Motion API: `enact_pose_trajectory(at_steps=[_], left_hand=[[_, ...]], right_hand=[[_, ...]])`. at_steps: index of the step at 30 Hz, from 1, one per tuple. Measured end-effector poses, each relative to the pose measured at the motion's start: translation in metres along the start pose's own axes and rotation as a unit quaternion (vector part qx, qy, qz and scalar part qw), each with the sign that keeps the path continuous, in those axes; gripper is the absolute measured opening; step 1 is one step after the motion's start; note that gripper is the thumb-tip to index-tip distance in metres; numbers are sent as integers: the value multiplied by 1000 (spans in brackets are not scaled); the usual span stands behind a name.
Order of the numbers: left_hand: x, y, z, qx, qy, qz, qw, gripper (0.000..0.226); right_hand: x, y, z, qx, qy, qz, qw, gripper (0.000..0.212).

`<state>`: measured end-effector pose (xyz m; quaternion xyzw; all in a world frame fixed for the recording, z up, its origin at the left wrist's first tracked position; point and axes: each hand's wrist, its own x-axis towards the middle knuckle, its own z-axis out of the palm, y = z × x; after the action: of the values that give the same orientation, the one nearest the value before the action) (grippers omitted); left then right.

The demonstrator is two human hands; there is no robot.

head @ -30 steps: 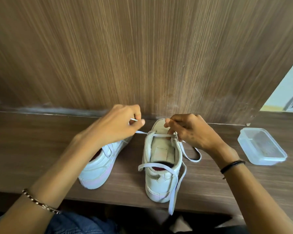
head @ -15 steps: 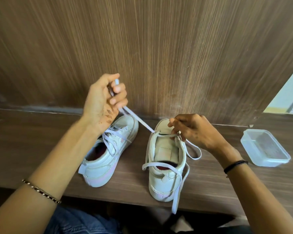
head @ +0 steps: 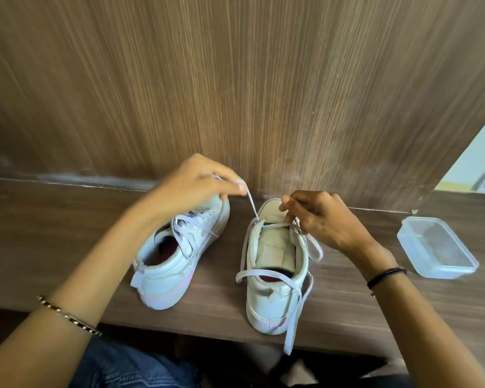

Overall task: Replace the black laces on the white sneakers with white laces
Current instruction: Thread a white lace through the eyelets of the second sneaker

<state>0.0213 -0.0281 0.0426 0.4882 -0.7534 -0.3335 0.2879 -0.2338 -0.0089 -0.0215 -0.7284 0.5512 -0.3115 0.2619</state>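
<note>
Head camera, looking down on a dark wooden table [head: 39,233] set against a wood-grain panel [head: 235,79]: a person threads a white lace [head: 252,204] into a white sneaker [head: 275,292] at centre frame, its toe pointing toward the panel. The left hand [head: 192,182], raised just above the toe of a laced sneaker [head: 168,264] at centre left, pinches one end of the lace between thumb and forefinger, the other fingers curled. From that pinch the lace runs taut, down and right, to the left eyelet row near the sneaker's toe. The right hand [head: 319,217] rests on the right eyelet row, fingers curled tight and pinching the lace there; a loop shows just below the palm. Another stretch of lace crosses the sneaker's opening near the heel and hangs over the table's near edge at lower centre. A clear plastic container [head: 437,247] sits on the table at right, well apart from both sneakers. A beaded bracelet [head: 67,315] circles the left wrist, a black band [head: 385,275] the right.
</note>
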Motion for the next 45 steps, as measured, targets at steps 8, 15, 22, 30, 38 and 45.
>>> enact_pose_trajectory(at_steps=[8,15,22,30,38,45], left_hand=[[4,6,-12,-519,71,-54,850,30],[0,-6,30,156,-51,7,986,4],[-4,-10,32,340,-81,3,937,9],[-4,-12,-7,212,-12,-72,975,22],[2,-22,21,350,-133,-35,927,19],[9,-34,50,319,-113,39,940,20]], right_hand=[[-1,-2,-1,39,6,18,999,30],[-2,7,-8,-31,54,62,996,17],[-7,14,-15,-9,-69,199,978,29],[-7,10,-20,183,-54,216,958,11],[-6,8,-21,165,-61,179,968,14],[-8,11,-20,126,-108,143,976,19]])
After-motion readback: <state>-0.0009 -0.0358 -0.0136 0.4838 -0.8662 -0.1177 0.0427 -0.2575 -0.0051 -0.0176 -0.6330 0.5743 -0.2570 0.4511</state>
